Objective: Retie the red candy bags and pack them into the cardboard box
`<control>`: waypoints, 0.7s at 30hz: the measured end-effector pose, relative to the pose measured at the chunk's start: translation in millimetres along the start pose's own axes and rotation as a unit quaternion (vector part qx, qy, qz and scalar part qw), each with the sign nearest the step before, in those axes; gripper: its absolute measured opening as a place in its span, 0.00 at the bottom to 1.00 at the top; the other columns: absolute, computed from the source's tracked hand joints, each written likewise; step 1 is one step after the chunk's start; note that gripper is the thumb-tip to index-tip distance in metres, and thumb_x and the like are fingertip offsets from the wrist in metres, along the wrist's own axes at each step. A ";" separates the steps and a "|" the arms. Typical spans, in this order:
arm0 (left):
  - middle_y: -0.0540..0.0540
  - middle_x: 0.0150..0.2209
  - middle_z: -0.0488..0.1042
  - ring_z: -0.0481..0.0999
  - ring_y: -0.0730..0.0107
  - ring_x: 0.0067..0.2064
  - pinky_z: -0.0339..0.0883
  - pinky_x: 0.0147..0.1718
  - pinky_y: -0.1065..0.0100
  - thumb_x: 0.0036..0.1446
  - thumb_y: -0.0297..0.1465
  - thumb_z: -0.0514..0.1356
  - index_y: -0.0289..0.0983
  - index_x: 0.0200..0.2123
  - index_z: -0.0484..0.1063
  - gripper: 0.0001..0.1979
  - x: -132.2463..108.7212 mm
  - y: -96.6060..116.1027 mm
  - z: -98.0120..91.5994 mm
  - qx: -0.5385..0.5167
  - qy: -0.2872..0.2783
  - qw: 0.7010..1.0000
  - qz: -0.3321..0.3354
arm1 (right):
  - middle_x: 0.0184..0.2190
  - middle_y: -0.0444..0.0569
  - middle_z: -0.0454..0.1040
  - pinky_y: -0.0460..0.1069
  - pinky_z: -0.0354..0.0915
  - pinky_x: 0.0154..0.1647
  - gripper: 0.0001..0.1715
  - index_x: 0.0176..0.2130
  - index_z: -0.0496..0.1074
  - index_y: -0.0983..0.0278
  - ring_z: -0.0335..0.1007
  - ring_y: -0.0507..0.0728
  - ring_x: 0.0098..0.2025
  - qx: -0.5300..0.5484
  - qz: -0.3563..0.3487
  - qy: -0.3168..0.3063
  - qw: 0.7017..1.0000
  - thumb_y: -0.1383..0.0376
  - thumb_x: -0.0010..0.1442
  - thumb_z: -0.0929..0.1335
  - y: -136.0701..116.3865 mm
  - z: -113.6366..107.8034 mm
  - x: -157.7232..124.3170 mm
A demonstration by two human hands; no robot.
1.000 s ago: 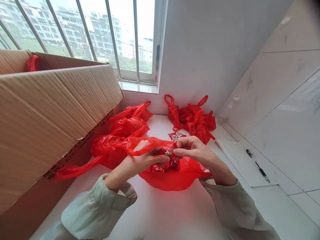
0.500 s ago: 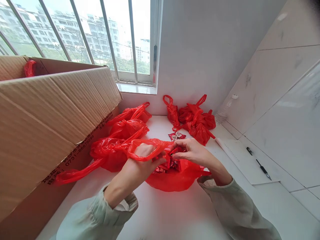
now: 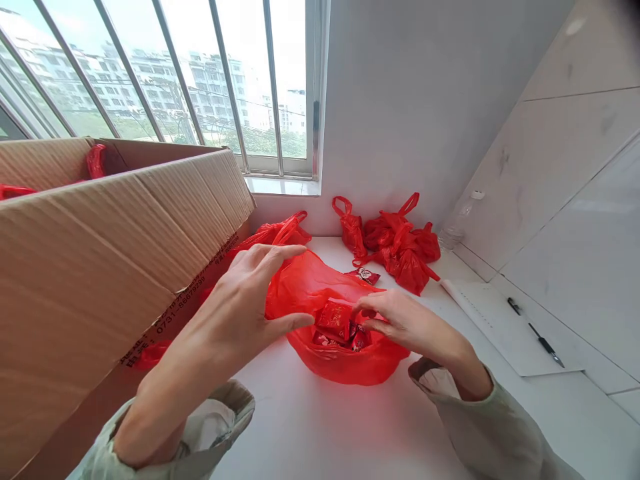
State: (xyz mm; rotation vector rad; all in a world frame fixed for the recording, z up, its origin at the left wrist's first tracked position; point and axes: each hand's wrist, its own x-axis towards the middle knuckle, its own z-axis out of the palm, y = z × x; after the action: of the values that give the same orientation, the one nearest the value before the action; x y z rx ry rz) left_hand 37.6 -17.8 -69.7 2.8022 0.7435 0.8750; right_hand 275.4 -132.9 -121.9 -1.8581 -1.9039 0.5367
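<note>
A red plastic bag [image 3: 345, 360] lies open on the white counter [image 3: 350, 433] in front of me, with several red wrapped packets [image 3: 334, 320] inside. My left hand [image 3: 245, 300] holds the bag's left rim up, thumb and fingers curved around the plastic. My right hand [image 3: 395, 320] is at the bag's right rim, fingers bent and pinching the plastic beside the packets. One loose red packet [image 3: 367, 275] lies on the counter just behind the bag.
A large open cardboard box [image 3: 100, 253] fills the left side, with red bags inside. More red bags [image 3: 400, 247] are heaped against the back wall, others [image 3: 280, 233] beside the box. A sheet of paper [image 3: 495, 327] and a pen [image 3: 537, 333] lie right. A clear bottle [image 3: 457, 223] leans in the corner.
My left hand rose and spread the bag's rim open wide. My right hand dropped to the right rim. The packets now lie inside the bag; my view shifted slightly.
</note>
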 end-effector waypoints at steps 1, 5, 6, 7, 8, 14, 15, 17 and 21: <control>0.43 0.57 0.70 0.71 0.47 0.55 0.70 0.51 0.50 0.52 0.45 0.69 0.46 0.60 0.63 0.34 0.8 -2.4 2.1 0.000 -0.014 1.000 -0.016 | 0.34 0.47 0.76 0.50 0.61 0.37 0.10 0.39 0.76 0.59 0.69 0.57 0.36 0.004 0.000 0.001 1.000 0.67 0.61 0.65 -1.6 -7.2 -4.5; 0.38 0.58 0.67 0.75 0.52 0.50 0.70 0.51 0.52 0.58 0.42 0.63 0.41 0.65 0.56 0.35 5.2 -9.5 10.1 -0.013 0.020 0.995 -0.100 | 0.48 0.50 0.74 0.54 0.65 0.47 0.22 0.51 0.74 0.55 0.69 0.63 0.49 -0.025 0.051 0.053 0.997 0.62 0.55 0.71 1.2 -27.6 -21.8; 0.37 0.57 0.67 0.75 0.53 0.49 0.69 0.51 0.52 0.58 0.41 0.62 0.40 0.65 0.57 0.35 6.2 -11.8 10.8 -0.014 0.033 0.993 -0.113 | 0.51 0.51 0.72 0.54 0.66 0.49 0.30 0.55 0.72 0.54 0.68 0.64 0.52 -0.033 0.082 0.057 0.994 0.63 0.52 0.73 5.0 -29.2 -24.7; 0.38 0.55 0.69 0.76 0.54 0.47 0.69 0.49 0.54 0.59 0.41 0.62 0.40 0.63 0.60 0.32 7.2 -14.3 10.9 -0.016 0.039 0.992 -0.118 | 0.54 0.52 0.71 0.55 0.67 0.49 0.39 0.59 0.68 0.53 0.67 0.65 0.54 -0.035 0.116 0.052 0.991 0.64 0.48 0.74 10.0 -29.4 -26.7; 0.41 0.50 0.72 0.76 0.57 0.43 0.69 0.45 0.57 0.59 0.42 0.61 0.39 0.58 0.67 0.25 8.0 -17.2 10.4 -0.026 0.034 0.992 -0.118 | 0.54 0.53 0.70 0.55 0.68 0.47 0.47 0.63 0.65 0.52 0.67 0.66 0.55 -0.031 0.145 0.043 0.988 0.66 0.45 0.74 15.8 -28.4 -27.7; 0.53 0.24 0.65 0.64 0.74 0.26 0.57 0.23 0.73 0.58 0.43 0.64 0.37 0.24 0.68 0.18 9.3 -28.8 2.3 -0.356 -0.080 0.918 -0.155 | 0.28 0.47 0.73 0.50 0.66 0.32 0.25 0.39 0.78 0.57 0.72 0.61 0.37 -0.011 0.171 -0.023 0.985 0.75 0.41 0.68 46.9 -21.9 -20.3; 0.52 0.26 0.69 0.67 0.74 0.28 0.60 0.25 0.73 0.57 0.42 0.65 0.37 0.26 0.71 0.16 9.3 -28.8 1.4 -0.409 -0.081 0.893 -0.169 | 0.26 0.46 0.72 0.50 0.65 0.32 0.22 0.36 0.78 0.59 0.72 0.60 0.35 -0.020 0.181 -0.043 0.982 0.76 0.42 0.67 49.1 -23.9 -19.4; 0.50 0.32 0.76 0.73 0.72 0.32 0.67 0.30 0.72 0.57 0.41 0.67 0.38 0.32 0.75 0.12 9.8 -27.5 0.6 -0.478 -0.068 0.854 -0.193 | 0.25 0.46 0.73 0.50 0.66 0.33 0.23 0.40 0.77 0.59 0.72 0.59 0.36 -0.031 0.188 -0.041 0.981 0.76 0.46 0.65 51.3 -30.9 -19.3; 0.51 0.32 0.77 0.75 0.73 0.32 0.70 0.32 0.72 0.59 0.39 0.66 0.39 0.31 0.75 0.10 13.0 -24.5 1.6 -0.492 0.004 0.847 -0.200 | 0.29 0.44 0.74 0.51 0.69 0.34 0.29 0.56 0.69 0.58 0.72 0.57 0.34 0.101 0.143 0.145 0.974 0.65 0.55 0.67 51.4 -47.4 -20.2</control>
State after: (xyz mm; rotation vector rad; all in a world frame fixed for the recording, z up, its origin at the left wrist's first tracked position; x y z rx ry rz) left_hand 37.4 10.0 -70.6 1.6615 0.5901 0.8429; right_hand 344.7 -152.4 -111.2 -1.9613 -1.3535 0.4952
